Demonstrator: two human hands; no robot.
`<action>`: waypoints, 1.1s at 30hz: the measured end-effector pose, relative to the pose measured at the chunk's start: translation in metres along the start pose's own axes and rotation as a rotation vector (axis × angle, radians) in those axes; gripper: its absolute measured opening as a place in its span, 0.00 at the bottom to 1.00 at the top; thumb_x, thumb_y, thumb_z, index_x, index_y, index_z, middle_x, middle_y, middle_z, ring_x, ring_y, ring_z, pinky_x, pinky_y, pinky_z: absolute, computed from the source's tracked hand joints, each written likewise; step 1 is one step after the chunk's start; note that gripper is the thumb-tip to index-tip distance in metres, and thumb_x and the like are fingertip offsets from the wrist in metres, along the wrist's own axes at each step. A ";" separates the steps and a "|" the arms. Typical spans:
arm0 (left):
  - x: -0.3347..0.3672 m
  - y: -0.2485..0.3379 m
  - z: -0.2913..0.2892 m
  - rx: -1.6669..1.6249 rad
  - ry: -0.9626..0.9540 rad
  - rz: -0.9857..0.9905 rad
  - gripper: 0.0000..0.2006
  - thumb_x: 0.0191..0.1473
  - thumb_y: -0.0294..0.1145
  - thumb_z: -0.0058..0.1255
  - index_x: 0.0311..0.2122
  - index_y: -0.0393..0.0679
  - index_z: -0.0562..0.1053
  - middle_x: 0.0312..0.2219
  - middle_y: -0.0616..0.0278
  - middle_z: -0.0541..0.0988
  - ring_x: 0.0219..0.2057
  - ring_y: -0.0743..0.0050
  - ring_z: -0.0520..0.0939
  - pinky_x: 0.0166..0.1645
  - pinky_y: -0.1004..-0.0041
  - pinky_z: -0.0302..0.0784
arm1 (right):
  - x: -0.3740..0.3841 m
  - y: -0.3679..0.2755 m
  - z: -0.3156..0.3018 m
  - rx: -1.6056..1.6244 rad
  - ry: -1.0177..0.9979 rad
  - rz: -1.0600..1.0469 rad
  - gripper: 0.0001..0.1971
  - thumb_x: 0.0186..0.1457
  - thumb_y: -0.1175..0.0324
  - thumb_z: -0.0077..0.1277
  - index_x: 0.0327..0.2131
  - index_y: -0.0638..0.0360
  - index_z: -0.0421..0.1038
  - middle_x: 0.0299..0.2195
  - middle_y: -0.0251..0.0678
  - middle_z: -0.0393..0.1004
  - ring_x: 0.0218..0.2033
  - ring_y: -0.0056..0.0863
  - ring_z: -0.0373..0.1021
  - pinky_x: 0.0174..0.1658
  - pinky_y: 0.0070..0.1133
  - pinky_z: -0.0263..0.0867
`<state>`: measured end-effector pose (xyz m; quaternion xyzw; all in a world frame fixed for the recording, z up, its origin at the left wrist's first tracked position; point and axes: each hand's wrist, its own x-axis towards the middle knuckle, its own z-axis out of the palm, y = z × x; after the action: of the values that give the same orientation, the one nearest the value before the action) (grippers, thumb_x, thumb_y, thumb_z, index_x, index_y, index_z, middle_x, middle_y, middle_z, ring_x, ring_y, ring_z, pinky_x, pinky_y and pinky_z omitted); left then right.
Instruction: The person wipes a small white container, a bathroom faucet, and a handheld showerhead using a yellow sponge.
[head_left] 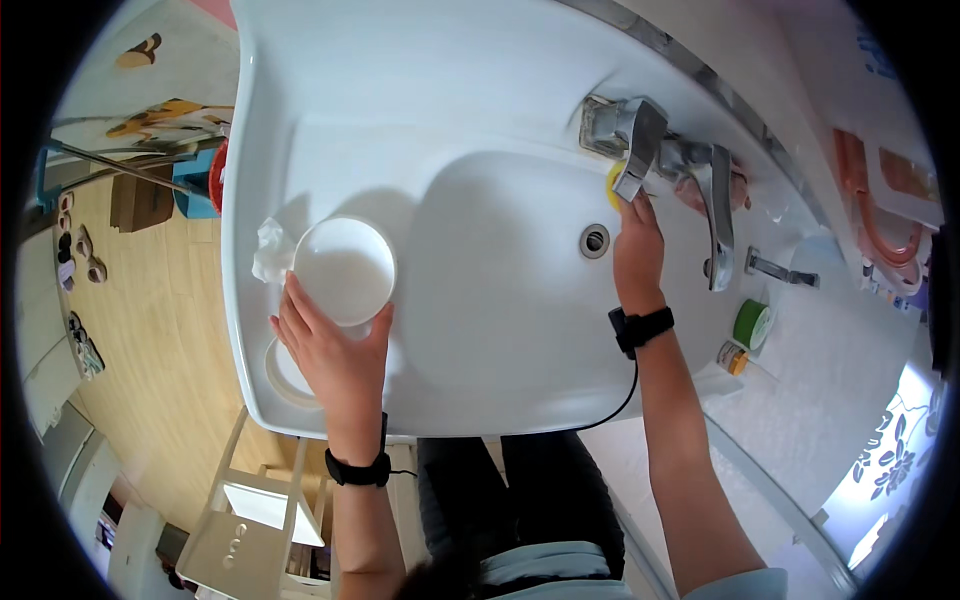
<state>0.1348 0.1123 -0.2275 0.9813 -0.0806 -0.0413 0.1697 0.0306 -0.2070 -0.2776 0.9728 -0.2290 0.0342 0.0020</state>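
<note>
My left hand [338, 360] is curved round the near side of a round white bowl [345, 268], thumb on its right and fingers on its left. The bowl stands on the flat left ledge of the white washbasin [330, 150]. Partly under that hand lies another white dish [283, 375]. Just left of the bowl is a crumpled white piece [270, 255], perhaps tissue or plastic film. My right hand [640, 255] reaches beneath the tap spout [640, 140], its fingertips closed at a yellow, rounded thing [613, 185]. The spout hides part of that thing and the fingertips.
The drain [594, 241] lies left of my right hand. A second chrome tap [715, 215] stands to the right. Beyond it are a green round container [752, 324] and a small orange-labelled jar [732, 358]. A cable trails from my right wristband [640, 328].
</note>
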 end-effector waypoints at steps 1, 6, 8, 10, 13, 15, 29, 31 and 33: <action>0.000 0.001 0.000 -0.011 -0.004 -0.002 0.48 0.32 0.41 0.66 0.58 0.36 0.52 0.49 0.45 0.64 0.52 0.44 0.66 0.60 0.48 0.53 | 0.001 -0.006 -0.005 0.042 0.037 -0.043 0.22 0.49 0.82 0.44 0.50 0.61 0.65 0.51 0.39 0.66 0.52 0.32 0.64 0.52 0.22 0.64; 0.000 0.002 0.003 0.004 0.003 0.010 0.49 0.31 0.40 0.67 0.58 0.35 0.52 0.49 0.45 0.64 0.52 0.47 0.66 0.59 0.49 0.55 | 0.031 -0.047 -0.005 0.099 0.102 -0.219 0.22 0.49 0.82 0.43 0.50 0.61 0.65 0.51 0.39 0.66 0.53 0.32 0.63 0.51 0.21 0.64; 0.000 -0.002 0.002 0.025 0.005 0.007 0.50 0.31 0.41 0.67 0.58 0.35 0.52 0.50 0.45 0.64 0.52 0.48 0.65 0.59 0.50 0.56 | 0.026 -0.039 0.001 0.074 0.109 -0.216 0.22 0.48 0.82 0.43 0.50 0.60 0.66 0.51 0.38 0.66 0.53 0.32 0.63 0.50 0.22 0.65; -0.002 -0.001 0.001 0.030 0.014 0.017 0.50 0.31 0.41 0.66 0.58 0.34 0.52 0.50 0.45 0.64 0.52 0.48 0.65 0.59 0.50 0.56 | 0.013 -0.018 0.004 0.027 0.079 -0.165 0.22 0.49 0.82 0.43 0.49 0.59 0.66 0.51 0.38 0.66 0.53 0.32 0.63 0.50 0.22 0.65; 0.000 0.001 -0.001 0.049 -0.001 0.007 0.49 0.31 0.42 0.66 0.57 0.34 0.52 0.49 0.45 0.64 0.52 0.47 0.66 0.59 0.50 0.56 | 0.003 -0.001 0.001 0.028 0.036 -0.092 0.21 0.50 0.81 0.42 0.49 0.59 0.67 0.51 0.36 0.66 0.53 0.32 0.63 0.50 0.22 0.65; -0.001 -0.001 0.001 0.057 0.025 0.023 0.49 0.31 0.42 0.66 0.57 0.34 0.52 0.49 0.45 0.64 0.52 0.47 0.66 0.59 0.49 0.56 | 0.008 -0.015 -0.006 0.147 0.045 -0.127 0.20 0.51 0.81 0.42 0.49 0.59 0.66 0.51 0.35 0.66 0.52 0.31 0.64 0.50 0.22 0.65; 0.000 -0.002 0.007 0.101 0.033 0.031 0.48 0.33 0.44 0.66 0.57 0.36 0.53 0.50 0.46 0.65 0.53 0.46 0.65 0.60 0.47 0.53 | 0.015 0.016 -0.014 0.099 0.214 -0.074 0.21 0.51 0.80 0.41 0.51 0.58 0.64 0.53 0.32 0.65 0.55 0.27 0.60 0.54 0.19 0.62; 0.000 -0.004 0.009 0.109 0.035 0.052 0.47 0.33 0.44 0.66 0.57 0.36 0.54 0.50 0.46 0.64 0.53 0.46 0.64 0.60 0.48 0.53 | 0.030 0.017 0.002 0.009 0.231 -0.046 0.21 0.51 0.78 0.42 0.51 0.60 0.65 0.53 0.33 0.64 0.55 0.28 0.60 0.53 0.19 0.62; 0.001 -0.005 0.010 0.121 0.043 0.054 0.47 0.34 0.44 0.65 0.57 0.35 0.54 0.50 0.45 0.64 0.54 0.46 0.64 0.61 0.48 0.52 | 0.035 0.012 0.012 -0.032 0.238 -0.018 0.20 0.50 0.77 0.43 0.50 0.61 0.65 0.53 0.35 0.65 0.55 0.28 0.60 0.53 0.19 0.62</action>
<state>0.1359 0.1138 -0.2385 0.9879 -0.1058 -0.0105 0.1131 0.0572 -0.2332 -0.2878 0.9637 -0.2189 0.1459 0.0451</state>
